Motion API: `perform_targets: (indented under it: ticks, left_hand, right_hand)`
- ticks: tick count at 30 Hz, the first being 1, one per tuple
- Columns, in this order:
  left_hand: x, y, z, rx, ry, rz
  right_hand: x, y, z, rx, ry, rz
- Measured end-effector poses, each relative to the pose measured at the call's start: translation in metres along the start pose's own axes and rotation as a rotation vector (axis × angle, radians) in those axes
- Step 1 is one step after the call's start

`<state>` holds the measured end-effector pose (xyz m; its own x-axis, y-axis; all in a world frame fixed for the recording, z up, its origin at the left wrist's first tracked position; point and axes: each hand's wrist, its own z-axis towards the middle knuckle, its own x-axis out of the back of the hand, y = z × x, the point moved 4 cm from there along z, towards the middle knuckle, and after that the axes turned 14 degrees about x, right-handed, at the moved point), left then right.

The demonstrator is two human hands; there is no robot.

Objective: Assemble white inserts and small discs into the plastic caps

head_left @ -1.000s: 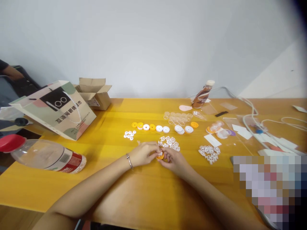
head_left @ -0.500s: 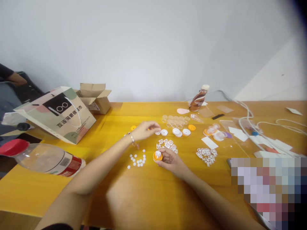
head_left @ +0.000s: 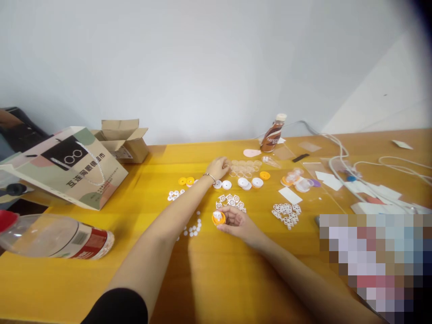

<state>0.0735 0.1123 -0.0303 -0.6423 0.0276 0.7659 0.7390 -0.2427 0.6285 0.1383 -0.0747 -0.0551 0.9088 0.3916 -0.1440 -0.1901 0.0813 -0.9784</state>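
My right hand (head_left: 236, 221) rests on the yellow table (head_left: 209, 270) and pinches a small orange disc with a white insert (head_left: 218, 218). My left hand (head_left: 218, 168) is stretched far forward, fingers curled over the near edge of a cluster of clear rings (head_left: 245, 167); whether it holds one is hidden. A row of orange and white discs (head_left: 236, 182) lies just below that hand. White lattice pieces (head_left: 231, 201) lie beside my right hand, with another pile (head_left: 286, 213) to the right. Small white buttons (head_left: 192, 229) are scattered under my left forearm.
A plastic bottle with a red cap (head_left: 54, 236) lies on its side at the left. A paper gift bag (head_left: 64, 166) and an open cardboard box (head_left: 123, 139) stand at the back left. A brown drink bottle (head_left: 272, 132), white cables (head_left: 357, 166) and papers are at the right.
My left hand let go of the orange disc and reached forward, past the row of discs to the clear rings. My right hand kept the disc. The camera view shifted slightly.
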Motion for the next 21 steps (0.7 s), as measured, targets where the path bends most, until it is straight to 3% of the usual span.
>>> perform_targets:
  ticks: [3,6,9,14,17,21]
  left_hand:
    - [0.005,0.003,0.0,0.017,0.028,-0.062]
    - [0.022,0.005,-0.012,0.036,0.053,-0.156]
    - [0.047,0.003,-0.045,0.048,0.035,-0.264]
    - [0.084,-0.004,-0.131,0.065,-0.046,-0.558]
    - [0.091,-0.004,-0.167,0.042,-0.007,-0.54]
    - [0.086,0.003,-0.179,-0.038,-0.01,-0.449]
  right_hand:
    - [0.0,0.0,0.0,0.001,0.003,0.007]
    - [0.001,-0.001,0.0,-0.003,0.039,0.022]
    - [0.003,0.0,0.001,-0.009,0.108,0.029]
    - [0.002,0.002,0.001,0.003,0.168,0.024]
    - [-0.002,0.0,0.0,0.005,0.137,0.016]
    - [-0.005,-0.001,0.0,0.015,0.116,0.013]
